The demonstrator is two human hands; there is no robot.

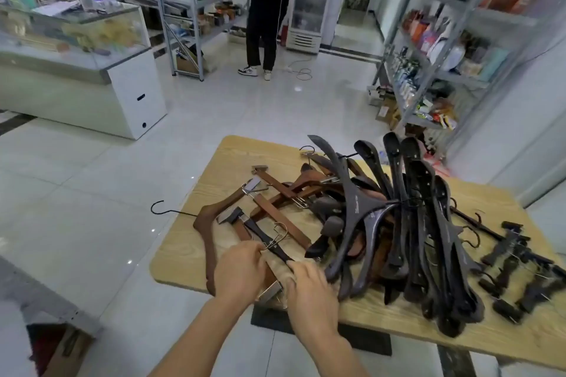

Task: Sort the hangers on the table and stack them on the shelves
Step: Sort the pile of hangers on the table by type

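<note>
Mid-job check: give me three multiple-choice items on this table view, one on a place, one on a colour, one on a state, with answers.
1. Where does the tall heap of dark charcoal coat hangers lie against the reddish-brown wooden hangers?
A. To their right
B. To their left
C. On the floor

2. What colour is the table's wood-grain top?
A. White
B. Light tan
C. Red

3. What are the hands doing?
A. Resting in the lap
B. Both working on a dark clip hanger with a metal hook
C. Holding a box

Answers: 1 A, the dark heap fills the table's right half. 2 B, pale tan grain shows at the edge. 3 B, the left hand and right hand meet at that hanger at the near edge.
</note>
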